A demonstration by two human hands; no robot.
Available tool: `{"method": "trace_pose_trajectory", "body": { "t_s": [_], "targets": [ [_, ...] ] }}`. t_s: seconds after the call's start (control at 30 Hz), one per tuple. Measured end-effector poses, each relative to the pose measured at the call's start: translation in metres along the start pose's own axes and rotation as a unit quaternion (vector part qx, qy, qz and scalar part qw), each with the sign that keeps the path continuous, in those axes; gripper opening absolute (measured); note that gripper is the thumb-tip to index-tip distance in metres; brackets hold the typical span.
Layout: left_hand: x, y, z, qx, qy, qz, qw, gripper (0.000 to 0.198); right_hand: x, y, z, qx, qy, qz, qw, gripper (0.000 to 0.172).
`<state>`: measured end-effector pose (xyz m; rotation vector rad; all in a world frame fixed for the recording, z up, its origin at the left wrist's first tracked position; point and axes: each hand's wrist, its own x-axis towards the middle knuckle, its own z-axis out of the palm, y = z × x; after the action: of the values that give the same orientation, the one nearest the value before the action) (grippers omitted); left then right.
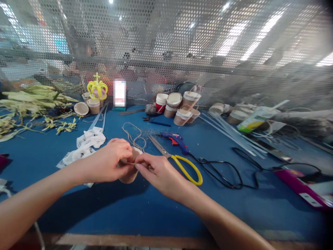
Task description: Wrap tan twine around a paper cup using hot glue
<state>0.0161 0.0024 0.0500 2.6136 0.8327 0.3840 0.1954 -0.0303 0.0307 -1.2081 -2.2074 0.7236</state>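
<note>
Near the middle front of the table, my left hand (110,161) is wrapped round a small brown twine-covered cup (129,178) with a pale rim. Part of the cup is hidden behind the fingers. My right hand (160,173) pinches a thin strand of twine (131,163) against the cup's near side. Loose loops of twine (135,137) lie just behind the cup. Right of my right hand rest scissors with yellow handles (186,170), blades pointing away to the left. A blue glue gun (175,139) lies beyond them.
Crumpled white fabric (91,140) lies by my left forearm. Similar cups (174,100) and pliers (160,122) stand or lie at the back. Pale husks (39,97), a yellow crown (97,88) and a phone (119,93) are further left. Clear sticks (231,133), a black cord (226,163) and a purple power strip (299,187) lie right.
</note>
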Motion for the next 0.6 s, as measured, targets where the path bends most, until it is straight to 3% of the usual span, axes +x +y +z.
{"method": "trace_pose_trajectory", "body": {
  "t_s": [0.13,0.4,0.6],
  "targets": [
    [0.0001,0.0013,-0.0034,0.0,-0.019,-0.014,1.0,0.019,0.0009,-0.0021,0.0003,-0.012,-0.005,0.005,1.0,0.015],
    [-0.0001,-0.0004,-0.0058,-0.034,-0.022,-0.027,0.999,0.002,0.0056,-0.0021,-0.001,-0.012,0.007,0.02,1.0,0.015],
    [-0.0014,-0.0023,-0.005,-0.054,-0.01,-0.019,0.998,0.012,0.0064,0.0001,0.0,-0.006,0.001,0.017,1.0,0.014]
  ]
}}
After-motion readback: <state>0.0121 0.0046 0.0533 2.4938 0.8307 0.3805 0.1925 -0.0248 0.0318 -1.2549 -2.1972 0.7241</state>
